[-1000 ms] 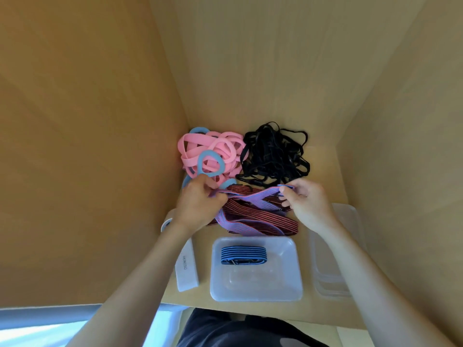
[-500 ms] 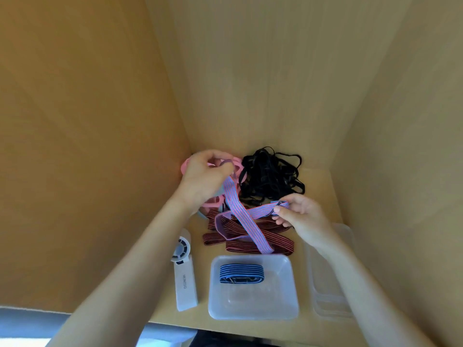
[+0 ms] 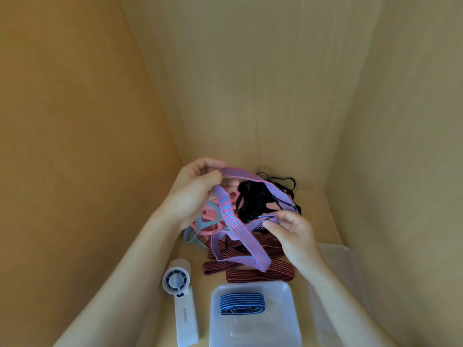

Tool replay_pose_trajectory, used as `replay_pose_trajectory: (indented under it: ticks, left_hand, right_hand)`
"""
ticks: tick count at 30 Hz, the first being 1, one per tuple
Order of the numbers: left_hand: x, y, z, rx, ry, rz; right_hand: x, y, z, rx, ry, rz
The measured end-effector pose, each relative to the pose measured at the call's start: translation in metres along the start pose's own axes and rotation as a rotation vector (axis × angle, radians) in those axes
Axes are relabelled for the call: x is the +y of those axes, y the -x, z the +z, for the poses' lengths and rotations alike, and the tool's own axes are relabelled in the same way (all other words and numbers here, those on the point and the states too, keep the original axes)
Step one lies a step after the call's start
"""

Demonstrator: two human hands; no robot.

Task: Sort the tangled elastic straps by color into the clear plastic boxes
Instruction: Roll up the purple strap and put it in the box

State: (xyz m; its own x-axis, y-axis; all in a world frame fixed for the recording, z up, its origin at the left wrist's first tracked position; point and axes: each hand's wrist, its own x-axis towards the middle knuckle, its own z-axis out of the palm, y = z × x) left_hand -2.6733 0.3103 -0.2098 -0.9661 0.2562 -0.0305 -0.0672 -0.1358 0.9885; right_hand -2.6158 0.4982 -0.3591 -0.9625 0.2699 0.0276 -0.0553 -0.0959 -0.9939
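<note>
A purple strap with red stripes hangs in a long loop above the pile. My left hand pinches its upper end, raised near the back wall. My right hand pinches its other end lower down on the right. Under the loop lie dark red striped straps, pink and light blue bands and a black tangle. A clear plastic box at the front holds one folded blue striped strap.
A white hand-held fan lies left of the box. More clear boxes stand stacked at the right, partly behind my right forearm. Wooden walls close in the left, back and right sides.
My left hand has risen up and back with the purple strap's end, lifting the strap off the dark red ones. My right hand kept its pinch and shifted slightly.
</note>
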Motion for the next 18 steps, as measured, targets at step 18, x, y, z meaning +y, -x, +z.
replay_pose_trajectory:
  ticks: [18]
  left_hand:
    - [-0.013, -0.016, 0.023, -0.124, -0.880, 0.438]
  right_hand:
    - [-0.114, -0.011, 0.001, -0.246, 0.471, -0.427]
